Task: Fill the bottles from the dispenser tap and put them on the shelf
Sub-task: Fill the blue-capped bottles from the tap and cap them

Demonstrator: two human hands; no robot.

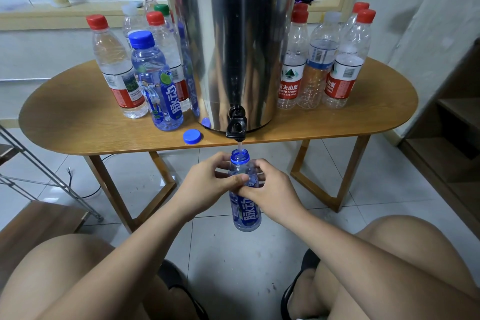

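Observation:
A blue open bottle (246,212) hangs below the table edge, its mouth right under the black tap (235,125) of the steel dispenser (231,41). A thin stream of water runs into it. My left hand (207,184) grips its upper body from the left, and my right hand (270,189) grips it from the right. Its blue cap (192,136) lies loose on the table beside the tap. A capped blue bottle (158,86) stands left of the dispenser.
Several capped bottles stand on the oval wooden table (78,122): filled ones such as a red-capped bottle (117,73) at left, empty-looking ones (342,65) at right. A wooden shelf (454,125) is at the right wall, a metal rack (46,176) at left. My knees fill the foreground.

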